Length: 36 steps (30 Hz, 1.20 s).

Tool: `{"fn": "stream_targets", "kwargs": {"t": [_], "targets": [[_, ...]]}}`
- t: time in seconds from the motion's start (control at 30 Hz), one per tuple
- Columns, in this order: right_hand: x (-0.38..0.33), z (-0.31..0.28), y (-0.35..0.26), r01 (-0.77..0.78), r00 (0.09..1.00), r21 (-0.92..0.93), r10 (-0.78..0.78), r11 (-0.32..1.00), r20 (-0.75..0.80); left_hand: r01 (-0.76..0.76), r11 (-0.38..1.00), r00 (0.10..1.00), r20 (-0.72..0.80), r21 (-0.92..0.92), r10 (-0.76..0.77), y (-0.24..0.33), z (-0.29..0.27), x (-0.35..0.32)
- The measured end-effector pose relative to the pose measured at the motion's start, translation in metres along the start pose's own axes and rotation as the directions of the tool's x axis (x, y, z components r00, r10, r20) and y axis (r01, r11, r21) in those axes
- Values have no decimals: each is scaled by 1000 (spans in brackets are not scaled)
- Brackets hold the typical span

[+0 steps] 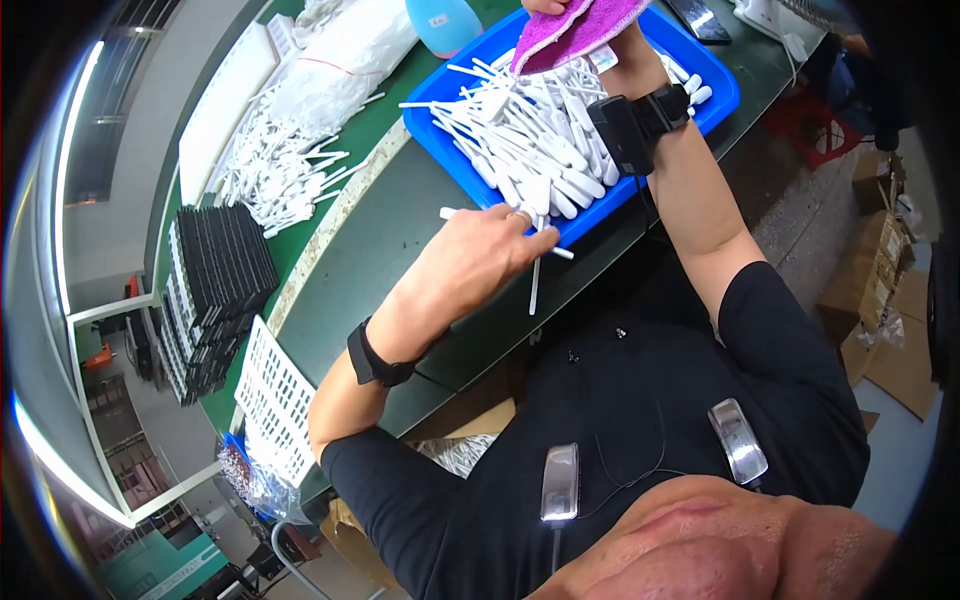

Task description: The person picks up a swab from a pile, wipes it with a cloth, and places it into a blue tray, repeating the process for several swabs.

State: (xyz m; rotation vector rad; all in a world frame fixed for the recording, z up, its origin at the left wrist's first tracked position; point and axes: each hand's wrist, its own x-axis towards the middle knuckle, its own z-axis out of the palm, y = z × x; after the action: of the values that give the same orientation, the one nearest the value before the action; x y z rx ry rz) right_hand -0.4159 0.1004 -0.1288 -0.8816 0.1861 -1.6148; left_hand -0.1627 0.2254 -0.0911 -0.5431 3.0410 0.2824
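Observation:
My left hand (485,240) is closed at the near left corner of a blue tray (722,95), palm down. White plastic sticks (534,290) poke out from under its fingers, pointing different ways. Over the far part of the tray my right hand (628,48) grips a magenta cloth (575,38), which hides most of its fingers. Heaped in the tray are many white plastic pieces (540,130) with thin stems and wider, rounded ends.
More white sticks (265,185) lie piled on the green table beside a clear plastic bag (335,75). Stacked black trays (215,270) and a white slotted sheet (275,400) stand at the left. A phone (697,20) rests beyond the tray. Cardboard boxes (865,270) are at the right.

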Motion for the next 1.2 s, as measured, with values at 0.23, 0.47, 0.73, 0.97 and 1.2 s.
{"fn": "stream_targets", "kwargs": {"t": [0.23, 0.47, 0.73, 0.97, 1.2], "targets": [[1, -11, -13, 82, 994, 53, -86, 995, 69, -226, 941, 970, -33, 253, 241, -15, 18, 8], [0, -17, -13, 115, 970, 120, -137, 986, 198, 342, 388, 779, 27, -856, -627, -44, -28, 47], [5, -35, -4, 138, 979, -293, -176, 946, -107, 365, 645, 679, -282, -672, -678, -95, 14, 74], [41, 17, 1, -372, 893, 536, 134, 758, 429, 905, 417, 330, -474, -89, -817, -152, 17, -78], [-2, 46, 46, -507, 860, 257, 461, 823, 220, 947, 284, 315, -623, 151, -716, -220, 62, -216]]}}
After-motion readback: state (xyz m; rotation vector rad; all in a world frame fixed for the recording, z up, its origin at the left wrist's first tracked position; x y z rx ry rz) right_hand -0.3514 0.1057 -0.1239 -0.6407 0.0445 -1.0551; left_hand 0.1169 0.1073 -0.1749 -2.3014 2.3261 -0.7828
